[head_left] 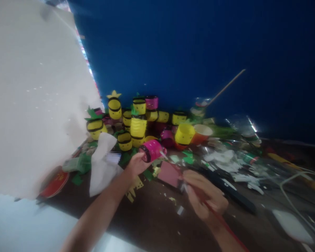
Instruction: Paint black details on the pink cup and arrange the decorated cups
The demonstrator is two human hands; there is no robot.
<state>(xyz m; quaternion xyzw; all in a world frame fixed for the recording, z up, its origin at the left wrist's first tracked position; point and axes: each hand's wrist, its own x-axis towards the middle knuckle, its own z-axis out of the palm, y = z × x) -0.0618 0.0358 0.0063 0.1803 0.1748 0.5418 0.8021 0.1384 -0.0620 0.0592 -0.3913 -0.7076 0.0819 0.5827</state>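
"Two hands busy, so which step's this?"

"Looks like detail work on the pink cup (154,149), tbh. The left hand (137,163) grips its left, dark-rimmed end; the right hand (206,196) pinches a red-handled tool (227,225), tip too blurred to place. Next move probably calls for a steady cup and careful aim."

Craft workspace: scraps (188,157), yellow containers (185,133)

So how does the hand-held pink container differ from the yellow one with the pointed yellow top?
The pink container is tilted in the left hand; the yellow container stands upright, unheld. The yellow container has a pointed yellow top; none shows on the pink container. Both have dark bands.
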